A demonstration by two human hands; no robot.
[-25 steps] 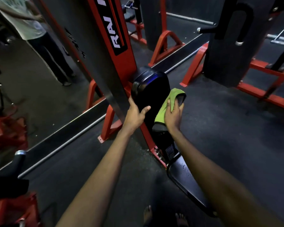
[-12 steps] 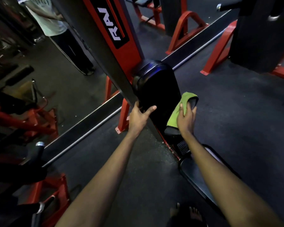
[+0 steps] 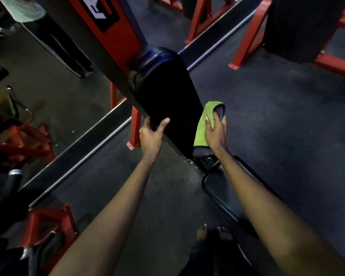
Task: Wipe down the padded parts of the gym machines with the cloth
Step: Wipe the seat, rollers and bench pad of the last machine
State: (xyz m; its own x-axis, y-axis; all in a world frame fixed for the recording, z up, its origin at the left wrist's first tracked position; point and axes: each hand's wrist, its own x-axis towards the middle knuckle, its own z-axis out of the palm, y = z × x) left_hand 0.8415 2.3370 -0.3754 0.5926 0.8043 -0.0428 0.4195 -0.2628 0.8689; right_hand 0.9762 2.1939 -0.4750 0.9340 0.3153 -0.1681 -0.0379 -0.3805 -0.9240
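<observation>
Centre frame, our left hand [image 3: 150,134] grips the lower left edge of the black back pad [image 3: 165,92], thumb laid on its face. Just to the right, the green cloth [image 3: 202,126] lies against the pad's right edge. Our right hand [image 3: 216,132] clasps it there, thumb on the green side, fingers curled over the fold. Lower right, the seat pad [image 3: 221,188] sits beneath our forearm.

Gym: red machine frames [image 3: 245,36], floor mirror [image 3: 54,86]

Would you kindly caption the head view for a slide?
The right hand holds a green cloth against the black back pad while the left hand grips its edge.
</observation>
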